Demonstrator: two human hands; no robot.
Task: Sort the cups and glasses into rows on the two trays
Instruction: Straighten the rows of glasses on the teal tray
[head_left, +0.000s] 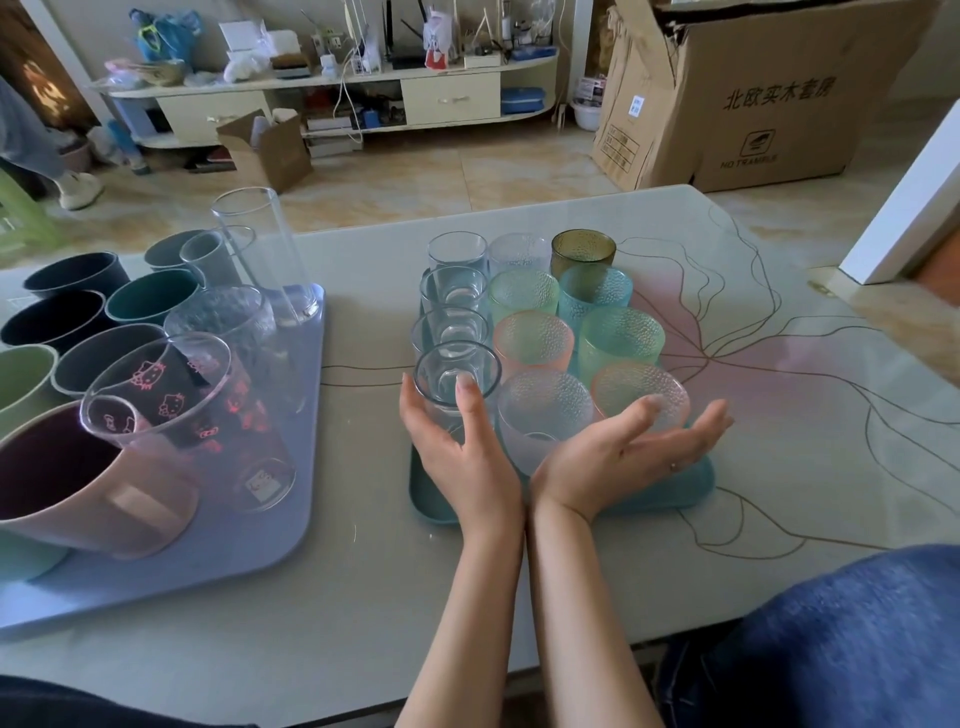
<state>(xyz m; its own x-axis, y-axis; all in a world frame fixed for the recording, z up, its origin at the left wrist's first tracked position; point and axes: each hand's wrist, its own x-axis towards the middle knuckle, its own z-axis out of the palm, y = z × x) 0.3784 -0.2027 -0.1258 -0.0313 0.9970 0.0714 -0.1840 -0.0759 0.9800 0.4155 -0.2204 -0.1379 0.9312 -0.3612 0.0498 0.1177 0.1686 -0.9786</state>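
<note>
A teal tray holds three rows of glasses: plain clear ones on the left, dimpled coloured ones in the middle and on the right. My left hand rests with straight fingers against the nearest clear glass. My right hand lies open, palm up, at the tray's front, beside a frosted dimpled glass and a pink dimpled glass. My wrists touch. A lavender tray on the left carries opaque cups, a tall clear glass and a cartoon-printed glass.
The trays sit on a pale table with a line pattern. A large cardboard box stands on the floor beyond the table. A low shelf lines the far wall. A person's leg shows at far left.
</note>
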